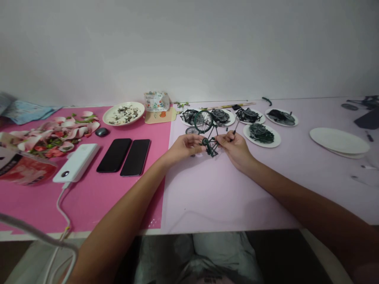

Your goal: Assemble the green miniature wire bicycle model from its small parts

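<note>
A dark green model bicycle [209,146] with one spoked wheel [203,121] pointing up is between my hands, just above the lilac table cover. My left hand [190,146] pinches its lower left part. On the other side, my right hand [233,146] has its thumb and forefinger closed on the frame. A thin screwdriver [235,130] also sticks up from the right hand's fingers. Another small wheel [192,131] lies behind my left hand. Beyond the hands are white plates [276,144] holding dark wheels and other bicycle parts.
On the pink mat at left are two phones [135,157], a power bank [77,162] with a cable, a mouse [102,132], a bowl [108,117] of small pieces and a pile of petal-like pieces [74,134]. Stacked plates [339,141] and dark parts [367,118] lie at right.
</note>
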The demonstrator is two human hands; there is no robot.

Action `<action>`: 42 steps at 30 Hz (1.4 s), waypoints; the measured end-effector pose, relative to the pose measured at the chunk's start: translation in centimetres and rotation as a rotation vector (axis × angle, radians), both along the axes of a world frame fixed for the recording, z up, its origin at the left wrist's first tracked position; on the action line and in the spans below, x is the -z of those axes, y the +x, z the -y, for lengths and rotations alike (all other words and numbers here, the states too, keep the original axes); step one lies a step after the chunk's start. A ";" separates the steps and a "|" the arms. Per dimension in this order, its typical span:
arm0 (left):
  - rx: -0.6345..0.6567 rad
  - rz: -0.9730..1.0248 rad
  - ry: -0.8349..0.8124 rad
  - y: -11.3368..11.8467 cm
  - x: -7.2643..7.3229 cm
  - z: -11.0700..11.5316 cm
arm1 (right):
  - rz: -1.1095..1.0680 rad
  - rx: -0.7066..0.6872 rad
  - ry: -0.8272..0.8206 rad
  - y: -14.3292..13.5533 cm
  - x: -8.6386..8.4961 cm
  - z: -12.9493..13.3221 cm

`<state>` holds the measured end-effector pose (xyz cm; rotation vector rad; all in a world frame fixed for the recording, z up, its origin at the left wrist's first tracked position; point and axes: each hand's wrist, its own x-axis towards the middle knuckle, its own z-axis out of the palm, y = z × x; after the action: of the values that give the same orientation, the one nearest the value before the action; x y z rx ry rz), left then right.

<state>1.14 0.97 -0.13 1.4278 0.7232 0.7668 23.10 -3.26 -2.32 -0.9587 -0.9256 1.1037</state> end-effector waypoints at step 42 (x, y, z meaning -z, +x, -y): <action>-0.052 -0.194 0.070 0.9 -1.3 1.6 | 0.006 0.146 0.106 -0.8 -0.7 0.5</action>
<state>2.01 -0.61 1.13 1.5667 0.8924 0.7059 22.31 -3.77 -1.62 -0.9277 -0.8958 0.9202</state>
